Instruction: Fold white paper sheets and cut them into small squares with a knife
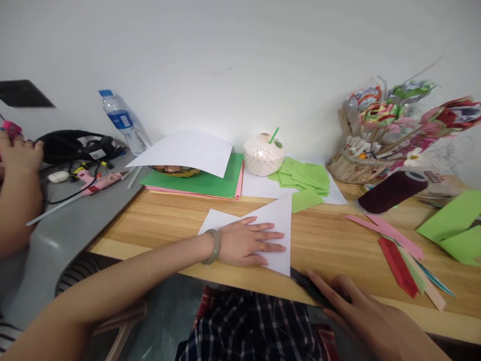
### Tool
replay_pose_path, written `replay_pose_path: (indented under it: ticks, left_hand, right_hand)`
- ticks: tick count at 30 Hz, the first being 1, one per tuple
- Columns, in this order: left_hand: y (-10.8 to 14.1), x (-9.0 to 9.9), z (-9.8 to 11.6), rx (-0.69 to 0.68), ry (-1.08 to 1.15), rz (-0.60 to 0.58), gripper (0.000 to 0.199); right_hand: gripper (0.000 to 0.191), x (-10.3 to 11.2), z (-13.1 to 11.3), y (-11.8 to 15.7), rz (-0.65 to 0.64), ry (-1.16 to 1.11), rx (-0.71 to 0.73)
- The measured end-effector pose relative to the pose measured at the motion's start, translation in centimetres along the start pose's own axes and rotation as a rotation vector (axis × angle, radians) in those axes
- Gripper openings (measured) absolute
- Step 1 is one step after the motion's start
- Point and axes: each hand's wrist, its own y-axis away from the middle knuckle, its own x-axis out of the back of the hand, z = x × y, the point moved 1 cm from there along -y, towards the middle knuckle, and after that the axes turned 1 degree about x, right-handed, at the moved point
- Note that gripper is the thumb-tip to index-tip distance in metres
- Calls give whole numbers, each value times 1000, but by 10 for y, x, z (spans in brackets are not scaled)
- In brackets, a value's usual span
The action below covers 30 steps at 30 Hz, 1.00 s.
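My left hand lies flat with its fingers spread, pressing a folded sheet of white paper onto the wooden table. A bracelet is on that wrist and a ring on one finger. At the table's front edge my right hand is closed around what look like black-handled scissors. Their front end meets the lower right corner of the folded paper; whether the blades lie inside the fold is hidden. Just behind the paper's right tip lies a light green paper piece.
Behind are stacked coloured sheets, a wrapped white coconut and green paper squares. Rightward are paper strips, a dark thread spool and a basket of paper flowers. Leftward: glue gun, water bottle, another person's hand.
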Motion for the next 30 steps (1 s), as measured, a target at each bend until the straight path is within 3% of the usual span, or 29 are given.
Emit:
replay_pose_path:
  ticks: [4,11,19,25,30]
  left_hand:
    - [0,1,0,7,-1,-6,49]
    - [-1,-1,0,7,-7,4,48]
    - [0,-1,0,-1,-10,13,48]
    - [0,-1,0,-4,-4,22,49]
    - [-1,-2,0,4,-3,10,48]
  right_hand:
    - [61,-4,1,4,-88,18,82]
    - [50,1,-7,-5,-25,-15,59]
    - [47,0,-8,-2,-43,-55,-17]
    - [48,1,-10,2,-52,-69,-17]
    - [48,-2,-16,-4,-23,44,39]
